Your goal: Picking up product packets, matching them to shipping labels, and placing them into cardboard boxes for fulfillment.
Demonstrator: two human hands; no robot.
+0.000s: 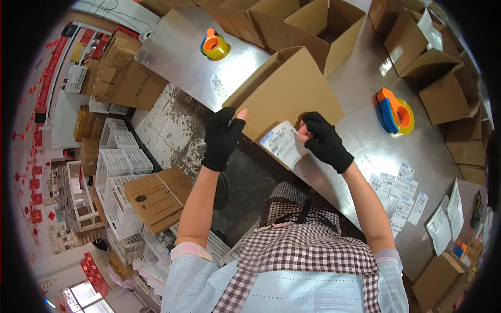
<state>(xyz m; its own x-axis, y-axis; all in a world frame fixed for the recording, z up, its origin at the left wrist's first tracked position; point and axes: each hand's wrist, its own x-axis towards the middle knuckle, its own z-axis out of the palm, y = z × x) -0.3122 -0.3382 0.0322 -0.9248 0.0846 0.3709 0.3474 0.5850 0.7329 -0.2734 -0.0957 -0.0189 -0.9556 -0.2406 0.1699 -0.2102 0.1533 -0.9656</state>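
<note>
A brown cardboard box point(292, 88) rests tilted on the metal table, close to its near edge. My left hand point(224, 138), in a black fingerless glove, grips the box's left edge with the thumb on its face. A white shipping label point(283, 145) with blue and black print lies against the lower part of that face. My right hand point(324, 140), gloved the same way, pinches the label's right edge. Whether the label is fully stuck down cannot be told from here.
Tape dispensers, one point(214, 46) at the far left and another point(395, 112) to the right, stand on the metal table point(355, 130). More labels point(399, 193) lie at the right. Open cartons point(308, 26) line the far side; white plastic crates point(122, 167) stand on the left.
</note>
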